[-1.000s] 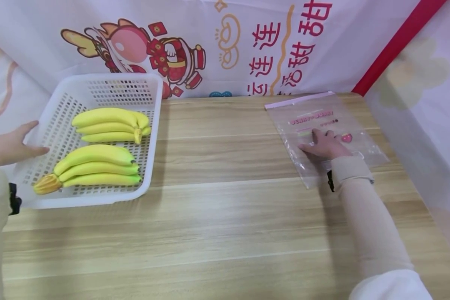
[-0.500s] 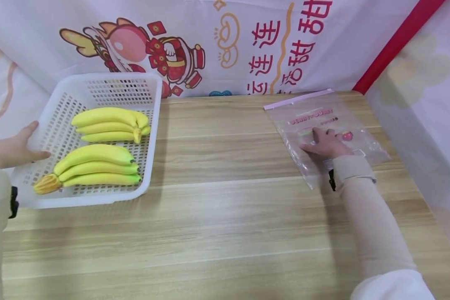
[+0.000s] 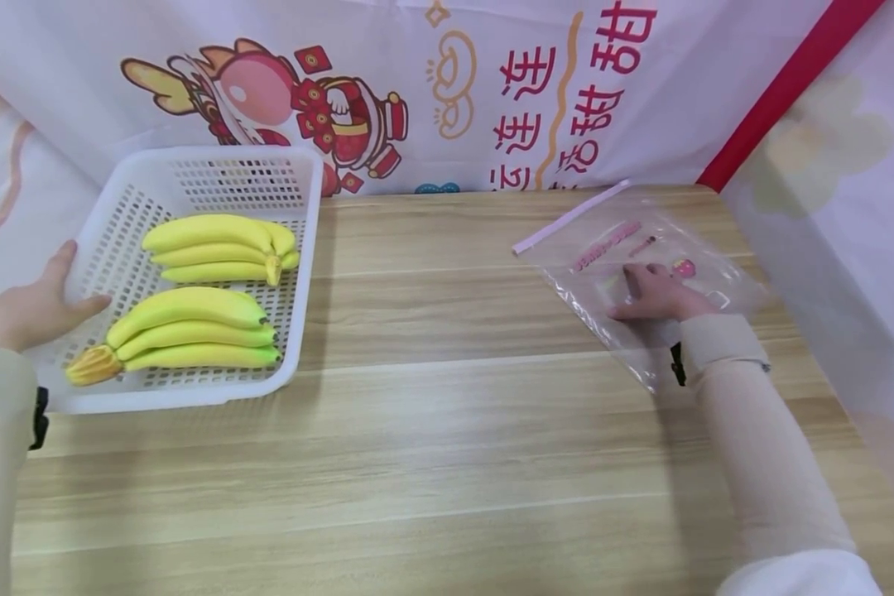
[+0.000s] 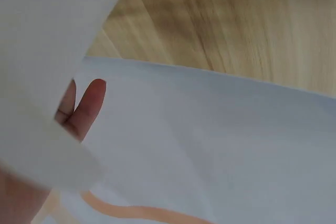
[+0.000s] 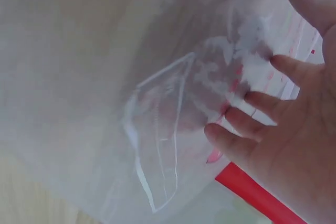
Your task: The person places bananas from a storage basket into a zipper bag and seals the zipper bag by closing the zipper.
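Observation:
In the head view a white plastic basket (image 3: 311, 273) stands at the left with two bunches of bananas, an upper bunch (image 3: 212, 246) and a lower bunch (image 3: 194, 331). My left hand (image 3: 33, 310) is at the basket's left rim, thumb and forefinger spread apart. Its straight fingertips (image 4: 94, 95) show in the left wrist view, partly hidden by a blurred white shape. At the right, a clear zip bag (image 3: 603, 236) with pink print and a pink top strip lies flat on the table. My right hand (image 3: 659, 294) presses on it with spread fingertips (image 5: 220, 135).
The wooden table (image 3: 432, 447) runs up to a printed white cloth (image 3: 447, 91) at the back. Pale cloth (image 3: 849, 248) also borders the right side, and a red band (image 3: 790, 99) marks the corner.
The bag has turned anticlockwise under my right hand, and its near corner has come closer to me. My left hand has shifted slightly right; the basket and bananas stay put.

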Motion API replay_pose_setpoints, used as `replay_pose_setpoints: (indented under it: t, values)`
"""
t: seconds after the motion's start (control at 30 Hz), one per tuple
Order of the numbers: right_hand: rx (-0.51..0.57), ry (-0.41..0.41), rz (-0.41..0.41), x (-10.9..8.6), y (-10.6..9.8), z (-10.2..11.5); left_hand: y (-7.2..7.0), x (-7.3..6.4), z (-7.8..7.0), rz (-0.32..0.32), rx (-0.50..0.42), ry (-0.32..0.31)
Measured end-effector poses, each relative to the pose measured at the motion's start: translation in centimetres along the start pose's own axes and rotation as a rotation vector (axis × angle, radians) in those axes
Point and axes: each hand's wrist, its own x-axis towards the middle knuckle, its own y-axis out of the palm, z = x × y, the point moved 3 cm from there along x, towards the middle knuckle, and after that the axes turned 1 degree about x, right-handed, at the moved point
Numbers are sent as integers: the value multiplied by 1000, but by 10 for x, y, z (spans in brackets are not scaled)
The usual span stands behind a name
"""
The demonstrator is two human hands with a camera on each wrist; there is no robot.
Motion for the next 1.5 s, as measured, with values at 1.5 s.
replay_pose_setpoints:
  t: [1.5]
  values:
    - [34, 26, -51, 6, 1, -9, 8, -7, -5, -144, -19, -21]
